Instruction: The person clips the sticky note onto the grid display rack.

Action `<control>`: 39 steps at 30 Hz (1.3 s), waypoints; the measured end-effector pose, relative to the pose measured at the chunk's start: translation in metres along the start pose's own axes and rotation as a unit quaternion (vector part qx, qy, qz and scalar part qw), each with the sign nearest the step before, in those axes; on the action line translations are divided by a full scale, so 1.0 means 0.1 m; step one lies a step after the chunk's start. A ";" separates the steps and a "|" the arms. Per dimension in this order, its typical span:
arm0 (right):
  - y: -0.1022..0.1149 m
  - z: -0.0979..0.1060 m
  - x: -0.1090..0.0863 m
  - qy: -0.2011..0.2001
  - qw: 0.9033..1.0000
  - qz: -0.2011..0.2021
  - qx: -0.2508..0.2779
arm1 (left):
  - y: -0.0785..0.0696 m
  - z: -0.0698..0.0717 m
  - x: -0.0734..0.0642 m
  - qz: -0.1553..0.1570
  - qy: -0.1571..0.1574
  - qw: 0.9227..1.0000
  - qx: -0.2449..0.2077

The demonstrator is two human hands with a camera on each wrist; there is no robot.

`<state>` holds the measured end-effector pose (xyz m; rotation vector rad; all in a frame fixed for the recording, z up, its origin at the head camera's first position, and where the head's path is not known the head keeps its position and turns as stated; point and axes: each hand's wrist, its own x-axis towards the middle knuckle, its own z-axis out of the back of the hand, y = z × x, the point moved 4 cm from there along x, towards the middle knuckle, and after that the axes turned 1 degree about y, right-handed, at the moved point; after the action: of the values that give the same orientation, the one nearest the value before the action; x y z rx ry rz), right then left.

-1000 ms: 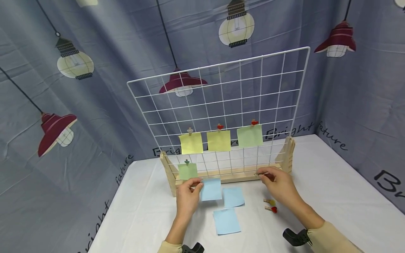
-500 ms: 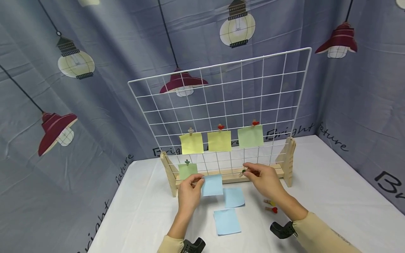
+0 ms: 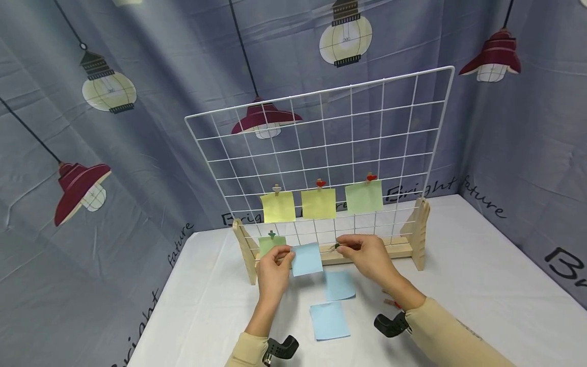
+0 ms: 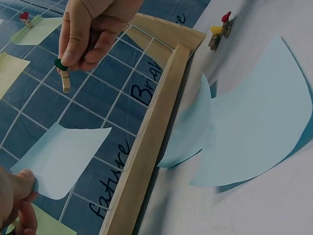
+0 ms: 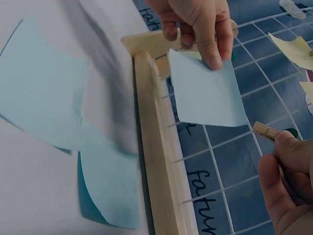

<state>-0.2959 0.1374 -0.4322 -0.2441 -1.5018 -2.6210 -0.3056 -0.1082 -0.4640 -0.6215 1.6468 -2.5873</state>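
Note:
My left hand (image 3: 273, 272) pinches a blue sticky note (image 3: 307, 259) by its left edge, just in front of the lower part of a white wire grid (image 3: 337, 153). To the right of the note, my right hand (image 3: 367, 257) pinches a small wooden clothespin with a dark green top (image 5: 268, 131); its wooden end points toward the note, a gap between them. Two yellow notes (image 3: 277, 207) and a light green note (image 3: 364, 197) hang from the grid by clothespins. A second green note (image 4: 43, 221) hangs lower left, partly behind my left hand.
Two more blue notes (image 3: 329, 321) lie on the white table in front of the grid. Beside them are two small clothespins (image 4: 215, 37), one yellow, one red, mostly hidden by my right arm in the head view. A wooden base (image 3: 399, 250) holds the grid upright.
My right hand has moved left with the clothespin, from the base's right part toward the blue note. My left hand has lifted the note slightly.

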 end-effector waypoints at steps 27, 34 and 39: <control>0.27 -0.43 0.27 -0.054 0.996 0.050 0.040 | 0.01 -0.17 0.22 0.004 -0.021 1.000 0.003; 0.30 -0.44 0.30 -0.084 0.993 0.060 0.062 | 0.00 -0.17 0.25 0.009 -0.028 1.000 -0.009; 0.29 -0.46 0.35 -0.085 0.993 0.056 0.061 | 0.00 -0.17 0.26 0.010 -0.029 0.999 -0.016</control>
<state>-0.3292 0.0824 -0.4243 -0.5365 -1.6401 -2.4646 -0.3354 -0.0990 -0.4620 -0.6711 1.6704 -2.5089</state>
